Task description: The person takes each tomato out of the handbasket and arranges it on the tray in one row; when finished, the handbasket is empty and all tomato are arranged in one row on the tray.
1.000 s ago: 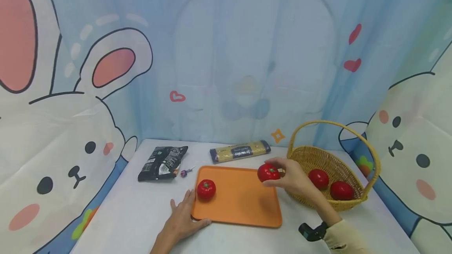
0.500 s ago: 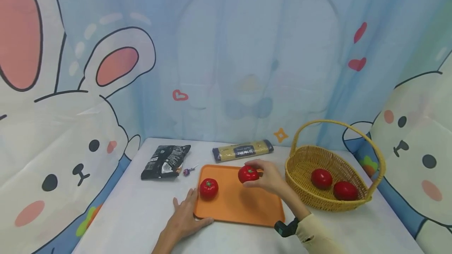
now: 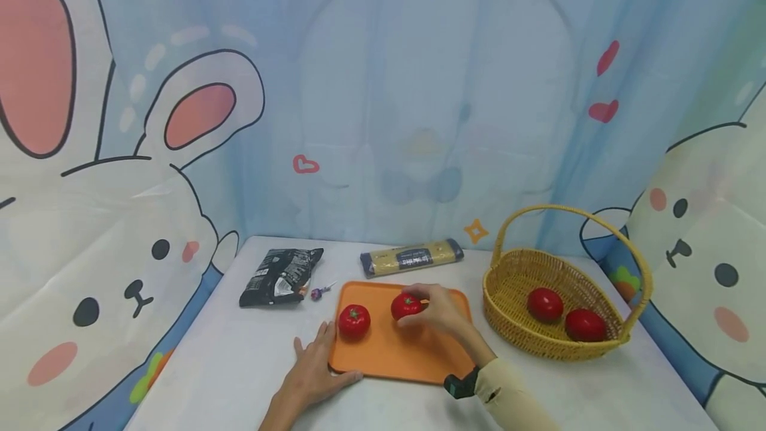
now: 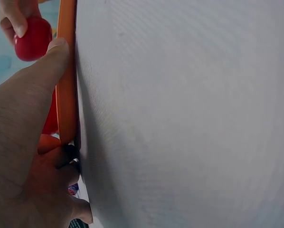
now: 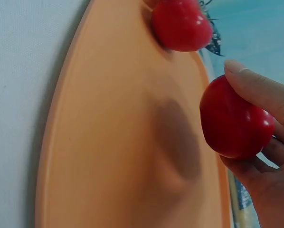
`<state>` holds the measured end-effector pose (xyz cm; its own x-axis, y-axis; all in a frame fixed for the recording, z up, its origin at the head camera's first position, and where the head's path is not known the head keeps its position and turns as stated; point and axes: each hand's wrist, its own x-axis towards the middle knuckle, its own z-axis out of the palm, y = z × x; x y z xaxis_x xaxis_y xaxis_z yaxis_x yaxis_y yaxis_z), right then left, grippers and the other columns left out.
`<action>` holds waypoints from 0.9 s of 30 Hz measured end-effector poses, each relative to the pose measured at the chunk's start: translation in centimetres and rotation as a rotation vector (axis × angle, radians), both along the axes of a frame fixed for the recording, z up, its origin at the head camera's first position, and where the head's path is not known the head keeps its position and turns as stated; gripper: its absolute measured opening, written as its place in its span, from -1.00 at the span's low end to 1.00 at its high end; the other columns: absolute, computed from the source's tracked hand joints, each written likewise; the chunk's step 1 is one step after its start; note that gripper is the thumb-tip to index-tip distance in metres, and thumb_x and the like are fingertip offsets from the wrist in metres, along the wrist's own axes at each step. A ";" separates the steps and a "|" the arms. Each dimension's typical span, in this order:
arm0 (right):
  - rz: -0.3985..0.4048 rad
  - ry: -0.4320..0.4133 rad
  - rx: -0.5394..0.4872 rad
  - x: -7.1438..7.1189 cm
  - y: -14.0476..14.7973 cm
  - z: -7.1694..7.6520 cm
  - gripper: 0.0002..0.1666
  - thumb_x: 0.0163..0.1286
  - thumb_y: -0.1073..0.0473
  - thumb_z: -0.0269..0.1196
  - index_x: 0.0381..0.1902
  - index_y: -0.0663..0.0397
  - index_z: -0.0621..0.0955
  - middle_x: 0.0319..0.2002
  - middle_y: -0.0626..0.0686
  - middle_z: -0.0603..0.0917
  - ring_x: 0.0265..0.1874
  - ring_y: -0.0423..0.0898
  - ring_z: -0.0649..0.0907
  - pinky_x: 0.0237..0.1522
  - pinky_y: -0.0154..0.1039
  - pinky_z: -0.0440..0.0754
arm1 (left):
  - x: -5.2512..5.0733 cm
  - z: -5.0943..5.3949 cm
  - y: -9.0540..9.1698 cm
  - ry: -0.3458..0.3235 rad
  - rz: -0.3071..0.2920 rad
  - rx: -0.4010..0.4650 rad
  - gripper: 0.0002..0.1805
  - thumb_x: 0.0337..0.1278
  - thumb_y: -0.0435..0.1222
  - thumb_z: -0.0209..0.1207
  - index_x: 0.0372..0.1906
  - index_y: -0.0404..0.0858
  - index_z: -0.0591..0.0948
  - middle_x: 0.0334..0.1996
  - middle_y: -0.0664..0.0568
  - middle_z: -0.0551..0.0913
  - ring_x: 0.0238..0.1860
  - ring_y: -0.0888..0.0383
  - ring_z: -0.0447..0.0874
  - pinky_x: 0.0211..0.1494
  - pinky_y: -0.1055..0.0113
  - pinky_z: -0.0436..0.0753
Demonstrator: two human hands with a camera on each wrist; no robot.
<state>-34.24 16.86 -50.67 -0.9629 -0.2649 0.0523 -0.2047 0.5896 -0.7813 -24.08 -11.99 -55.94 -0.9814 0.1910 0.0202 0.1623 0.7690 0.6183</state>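
In the head view, my right hand (image 3: 439, 311) holds a red tomato (image 3: 404, 306) above the middle of an orange tray (image 3: 389, 366). Thumb and fingers grip the tomato (image 5: 234, 118) from opposite sides in the right wrist view; its shadow lies on the tray, apart from it. Another tomato (image 3: 354, 322) sits at the tray's left end. My left hand (image 3: 311, 368) rests at the tray's near left corner, fingers spread along the left edge and thumb against the front edge. The left wrist view shows that thumb (image 4: 59, 50) touching the tray's rim.
To the right stands a yellow wicker basket (image 3: 526, 344) with a tall handle, holding two red round things (image 3: 545, 304). Behind the tray lies a yellow and dark-blue packet (image 3: 413, 257). A black snack bag (image 3: 280, 277) and a small lollipop (image 3: 317, 293) are at the back left.
My right hand has carried the tomato leftward from the tray's right end to over its middle, and it is lower now. My left hand stays at the tray's corner.
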 end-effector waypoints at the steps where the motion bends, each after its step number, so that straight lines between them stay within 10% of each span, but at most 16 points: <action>1: 0.006 0.000 -0.002 -0.1 -0.1 -0.2 -0.21 -0.03 0.14 0.78 0.20 0.15 0.75 0.10 0.09 0.81 0.10 0.09 0.72 0.23 0.15 0.74 | 0.0 0.0 0.0 0.001 -0.001 0.002 0.31 0.03 0.23 0.56 0.66 -0.45 0.21 0.64 -0.37 0.26 0.68 -0.33 0.12 0.55 -0.67 -0.21; 27: 0.131 0.000 -0.074 1.1 -2.7 -2.7 -0.26 0.03 0.25 0.74 0.20 0.12 0.71 0.15 0.09 0.76 0.17 0.14 0.70 0.28 0.17 0.73 | 0.2 -0.1 0.0 0.025 -0.009 0.003 0.30 0.06 0.23 0.55 0.66 -0.47 0.21 0.63 -0.38 0.26 0.68 -0.34 0.12 0.54 -0.68 -0.21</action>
